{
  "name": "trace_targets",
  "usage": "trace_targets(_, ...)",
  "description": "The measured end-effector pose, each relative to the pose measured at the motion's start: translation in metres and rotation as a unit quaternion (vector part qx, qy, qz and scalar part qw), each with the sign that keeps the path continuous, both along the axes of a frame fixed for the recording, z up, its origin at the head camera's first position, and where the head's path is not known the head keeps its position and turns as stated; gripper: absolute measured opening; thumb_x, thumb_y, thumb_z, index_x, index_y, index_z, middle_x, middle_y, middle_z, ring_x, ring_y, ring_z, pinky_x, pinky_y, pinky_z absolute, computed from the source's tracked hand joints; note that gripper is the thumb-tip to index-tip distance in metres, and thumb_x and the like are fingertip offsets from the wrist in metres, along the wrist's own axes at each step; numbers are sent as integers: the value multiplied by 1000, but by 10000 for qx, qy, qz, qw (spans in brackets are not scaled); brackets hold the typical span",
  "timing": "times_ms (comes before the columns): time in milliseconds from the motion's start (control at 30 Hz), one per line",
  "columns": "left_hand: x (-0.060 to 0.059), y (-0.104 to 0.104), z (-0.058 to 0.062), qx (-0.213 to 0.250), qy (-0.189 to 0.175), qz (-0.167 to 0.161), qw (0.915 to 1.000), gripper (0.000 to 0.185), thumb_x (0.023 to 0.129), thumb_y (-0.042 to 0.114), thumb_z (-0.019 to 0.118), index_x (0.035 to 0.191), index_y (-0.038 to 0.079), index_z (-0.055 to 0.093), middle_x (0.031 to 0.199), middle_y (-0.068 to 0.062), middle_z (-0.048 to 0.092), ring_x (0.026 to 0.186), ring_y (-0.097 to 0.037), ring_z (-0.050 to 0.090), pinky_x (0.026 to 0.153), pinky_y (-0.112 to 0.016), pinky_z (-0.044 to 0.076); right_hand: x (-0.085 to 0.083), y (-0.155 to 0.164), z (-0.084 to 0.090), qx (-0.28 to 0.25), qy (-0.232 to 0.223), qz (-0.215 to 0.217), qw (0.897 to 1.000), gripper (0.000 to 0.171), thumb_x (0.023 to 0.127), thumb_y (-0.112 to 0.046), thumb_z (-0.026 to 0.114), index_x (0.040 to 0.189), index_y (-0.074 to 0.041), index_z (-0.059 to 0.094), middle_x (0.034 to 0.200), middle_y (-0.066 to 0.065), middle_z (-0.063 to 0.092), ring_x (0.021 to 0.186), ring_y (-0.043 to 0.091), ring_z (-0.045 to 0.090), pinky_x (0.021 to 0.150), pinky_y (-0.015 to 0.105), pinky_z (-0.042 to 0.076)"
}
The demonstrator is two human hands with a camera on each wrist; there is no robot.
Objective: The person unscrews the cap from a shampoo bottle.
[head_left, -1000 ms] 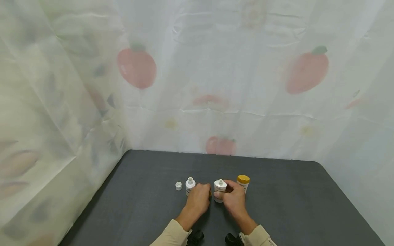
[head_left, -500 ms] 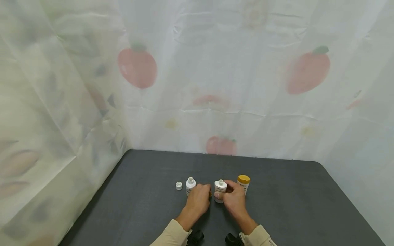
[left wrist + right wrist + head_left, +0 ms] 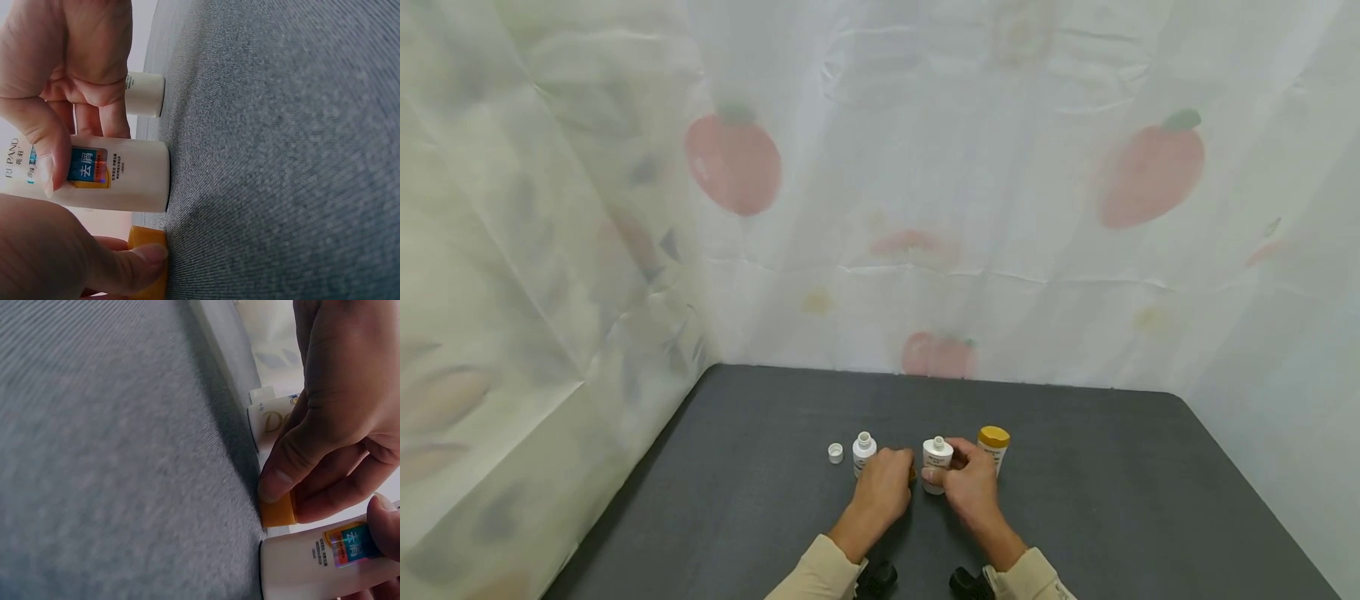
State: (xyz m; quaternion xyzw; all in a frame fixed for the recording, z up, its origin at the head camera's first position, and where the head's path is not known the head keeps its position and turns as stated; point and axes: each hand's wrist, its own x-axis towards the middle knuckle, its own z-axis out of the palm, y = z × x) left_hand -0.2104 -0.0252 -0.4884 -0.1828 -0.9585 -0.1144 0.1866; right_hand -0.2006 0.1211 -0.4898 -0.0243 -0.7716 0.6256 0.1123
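On the dark table [image 3: 760, 500], an orange cap [image 3: 149, 239] is pinched low against the surface by the curled fingers of the left hand [image 3: 886, 482]; just right of it, a white bottle [image 3: 936, 456] is gripped upright by the right hand [image 3: 972, 483], fingers wrapped round its body.

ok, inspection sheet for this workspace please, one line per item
Surface: dark grey table, fabric-like weave.
Job's things: open white bottle upright, held by right hand; orange cap on the table under left hand.
Clutter: second open white bottle; loose white cap to its left; yellow-capped bottle behind the right hand.
Grippers: right hand grips the middle bottle; left hand pinches the orange cap.
Cables: nothing seen.
Surroundings: white curtain with fruit print on three sides.
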Motion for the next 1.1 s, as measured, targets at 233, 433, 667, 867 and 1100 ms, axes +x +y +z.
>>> trace_targets(233,-1,-1,-2,-7,-3,-7,10000,23,69,-2,82,71,13,65,65,-5,69,61,-23,68,52,-38,51,0,2,-3,149,53,172,9997,44,72,10,88,113,4,73,112,24,75,106,37,75,84,40,64)
trace_targets(433,-2,0,-3,-2,-183,9,9998,22,72,-1,83,73,12,65,66,-6,68,61,-24,68,53,-39,51,0,2,-3,363,88,327,9988,40,74,10,86,111,2,73,111,23,75,105,37,74,84,42,64)
trace_targets(667,1,1,0,148,-249,-84,9995,23,70,-3,81,76,12,64,68,-6,68,63,-25,68,54,-40,51,3,5,2,643,100,366,9972,49,72,11,86,117,2,68,114,23,74,103,35,74,84,44,62)
trace_targets(867,10,-8,10,960,-652,-300,9928,37,74,-2,84,110,3,74,96,-9,78,83,-23,74,72,-40,60,12,9,8,1002,181,237,9945,52,76,8,86,123,-2,65,122,19,72,115,38,70,101,57,56)
trace_targets(1100,26,-15,31,1464,-759,-501,9850,56,78,9,91,130,5,70,122,-12,77,107,-29,76,89,-46,61,27,20,22,1086,127,267,9936,54,79,7,85,128,-3,64,131,19,70,128,41,66,108,59,52)
